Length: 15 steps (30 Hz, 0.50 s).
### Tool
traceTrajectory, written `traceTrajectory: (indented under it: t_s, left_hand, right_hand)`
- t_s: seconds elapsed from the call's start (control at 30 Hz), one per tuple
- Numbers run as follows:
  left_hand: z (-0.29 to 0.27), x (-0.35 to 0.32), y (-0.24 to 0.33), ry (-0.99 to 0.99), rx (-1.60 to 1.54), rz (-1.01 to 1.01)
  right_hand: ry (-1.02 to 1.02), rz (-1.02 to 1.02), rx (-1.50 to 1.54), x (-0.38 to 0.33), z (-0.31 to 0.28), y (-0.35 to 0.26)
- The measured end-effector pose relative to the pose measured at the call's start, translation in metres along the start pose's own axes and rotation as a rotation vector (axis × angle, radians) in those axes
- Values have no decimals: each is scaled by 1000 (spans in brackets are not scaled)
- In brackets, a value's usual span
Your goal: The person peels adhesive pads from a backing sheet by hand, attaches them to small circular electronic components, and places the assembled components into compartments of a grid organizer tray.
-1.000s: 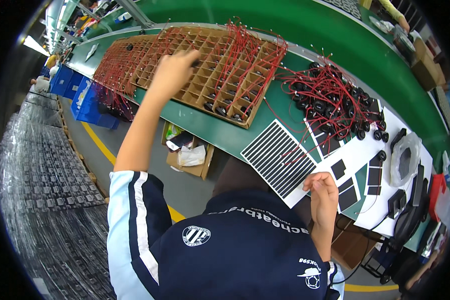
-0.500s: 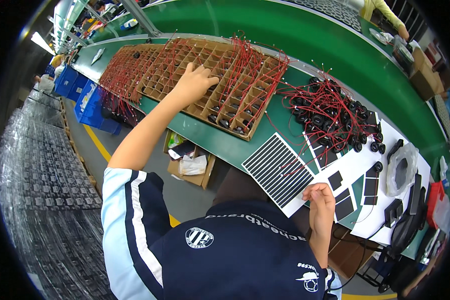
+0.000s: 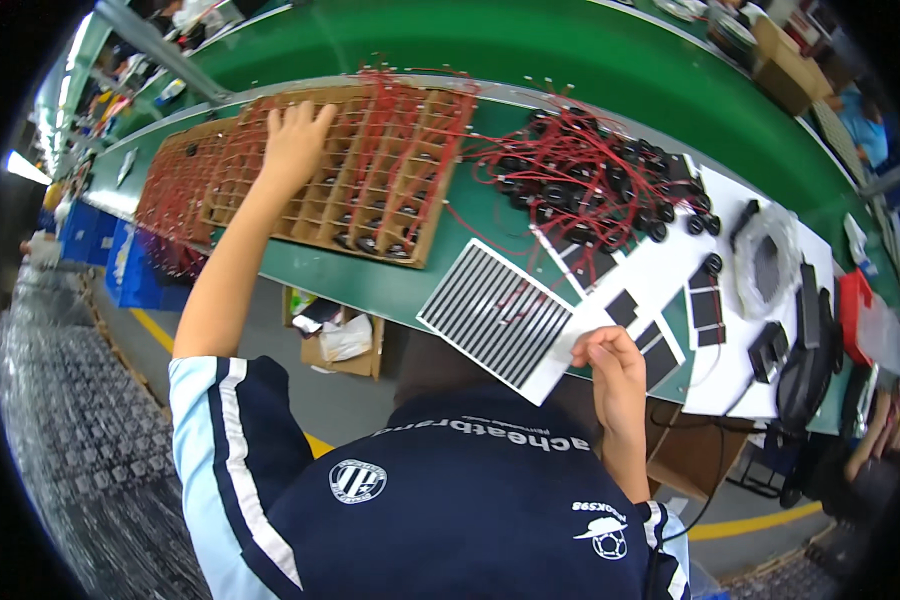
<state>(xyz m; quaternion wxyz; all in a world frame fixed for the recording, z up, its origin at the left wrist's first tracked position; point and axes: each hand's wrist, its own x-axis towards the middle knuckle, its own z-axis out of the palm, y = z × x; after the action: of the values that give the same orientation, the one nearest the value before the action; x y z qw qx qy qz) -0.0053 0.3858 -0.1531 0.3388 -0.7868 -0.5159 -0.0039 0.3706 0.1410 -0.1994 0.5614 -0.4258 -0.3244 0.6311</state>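
My left hand (image 3: 296,148) is over the cardboard divider tray (image 3: 378,257), fingers spread, back of the hand up. Nothing shows in it, though the fingertips partly hide the cells below. Round black parts with red wires sit in many of the cells. My right hand (image 3: 618,362) is curled, thumb and forefinger pinched together, at the white margin of a sheet with black strips (image 3: 495,317). Whatever the pinch holds is too small or hidden to name. The sheet lies at the bench's near edge, partly over it.
A tangled heap of wired black round parts (image 3: 595,185) lies right of the tray. Farther right are white sheets with black pads (image 3: 705,305), a plastic-wrapped round part (image 3: 767,262) and a red bin (image 3: 854,315). Blue crates (image 3: 135,270) and an open carton (image 3: 360,362) stand below the bench.
My left hand has shifted slightly left and farther over the tray, its fingers more spread. The right hand keeps its pinch beside the striped sheet. The whole view has shifted.
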Motion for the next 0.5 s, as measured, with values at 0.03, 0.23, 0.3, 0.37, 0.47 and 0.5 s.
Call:
traceTrajectory:
  t_s: [0.03, 0.23, 0.3, 0.37, 0.47, 0.5]
  left_hand:
    - [7, 1, 2, -9, 30, -10]
    - [-18, 3, 10, 110, -212, -82]
    - [-47, 12, 23, 89, -312, -110]
    - [-74, 12, 37, 116, -859, -62]
    - [-109, 10, 69, -232, -1304, 60]
    - [-119, 8, 83, -293, -1396, 115]
  right_hand:
    - [23, -9, -9, -1, 0, -3]
    - [281, -185, -308, -3, -17, -11]
    - [365, -214, -517, -1, -30, -12]
    - [399, -328, -782, 0, -34, -13]
    - [274, -468, -1070, 0, -15, -9]
    - [199, -493, -1122, 1, -5, -4]
